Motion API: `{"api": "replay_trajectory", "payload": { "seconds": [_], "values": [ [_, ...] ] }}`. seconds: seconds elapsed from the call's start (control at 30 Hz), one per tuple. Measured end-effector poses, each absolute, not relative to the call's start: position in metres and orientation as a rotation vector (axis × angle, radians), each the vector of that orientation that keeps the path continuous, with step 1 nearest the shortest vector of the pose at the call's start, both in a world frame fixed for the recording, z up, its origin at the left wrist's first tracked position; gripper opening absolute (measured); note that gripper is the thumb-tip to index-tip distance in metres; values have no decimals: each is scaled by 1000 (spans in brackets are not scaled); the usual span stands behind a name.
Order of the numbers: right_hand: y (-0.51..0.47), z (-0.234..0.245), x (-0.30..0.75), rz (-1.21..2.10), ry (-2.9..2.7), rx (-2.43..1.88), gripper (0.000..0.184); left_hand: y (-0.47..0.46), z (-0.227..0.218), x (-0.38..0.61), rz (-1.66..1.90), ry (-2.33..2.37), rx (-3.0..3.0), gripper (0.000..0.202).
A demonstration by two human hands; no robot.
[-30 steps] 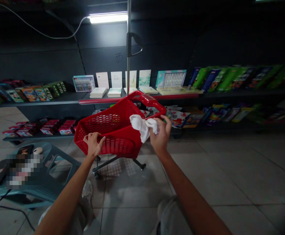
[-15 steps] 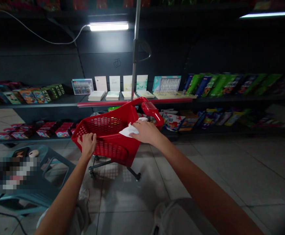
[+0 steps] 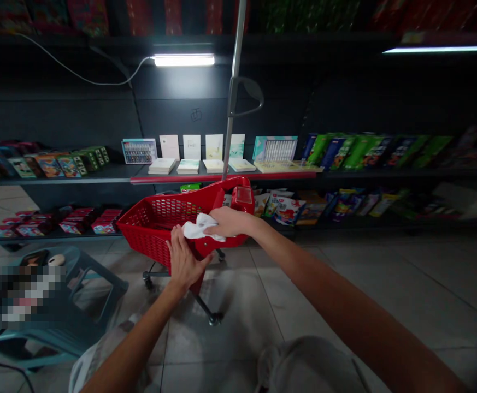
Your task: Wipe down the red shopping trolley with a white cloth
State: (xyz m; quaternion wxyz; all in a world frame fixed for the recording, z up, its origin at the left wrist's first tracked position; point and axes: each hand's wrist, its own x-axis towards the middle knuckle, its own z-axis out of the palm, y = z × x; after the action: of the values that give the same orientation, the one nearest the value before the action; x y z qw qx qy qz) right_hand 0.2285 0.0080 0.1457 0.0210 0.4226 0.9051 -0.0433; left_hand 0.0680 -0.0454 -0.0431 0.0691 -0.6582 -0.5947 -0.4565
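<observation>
In front of me stands a small red shopping cart [image 3: 148,240] with perforated basket walls, dark legs and casters. My right hand [image 3: 232,222] grips a crumpled white cloth [image 3: 199,226] over the cart's rim, close to the red handle [image 3: 243,197]. My left hand [image 3: 184,259] lies against the near side of the basket, its fingers spread and the fingertips by the rim beside the cloth. A grey pole [image 3: 235,65] with a dark loop-shaped grip rises behind the handle.
A blue-grey plastic stool [image 3: 99,273] at the left carries a phone, a white rounded item and a blurred patch. Behind the cart, a dark shelf [image 3: 115,172] holds notebooks [image 3: 162,165], boxes and green snack packs [image 3: 357,153]. A lamp [image 3: 184,60] shines above.
My left hand has moved right from the basket's far left corner and opened flat on its side. The cart has turned, and the cloth has shifted left and down with my right hand.
</observation>
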Motion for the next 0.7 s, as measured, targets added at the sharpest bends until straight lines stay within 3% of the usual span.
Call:
{"api": "replay_trajectory", "payload": {
  "seconds": [0.17,0.53,0.7],
  "values": [
    [37,144,212,80,2698,1242,27,-46,-34,57,-1443,-1756,-2005,127],
    [105,135,191,154,2614,1328,35,-54,-32,36,-1538,-1660,-2053,96],
    [132,143,199,132,2636,1524,20,-55,-33,30,-1551,-1656,-2043,95]
  ]
}}
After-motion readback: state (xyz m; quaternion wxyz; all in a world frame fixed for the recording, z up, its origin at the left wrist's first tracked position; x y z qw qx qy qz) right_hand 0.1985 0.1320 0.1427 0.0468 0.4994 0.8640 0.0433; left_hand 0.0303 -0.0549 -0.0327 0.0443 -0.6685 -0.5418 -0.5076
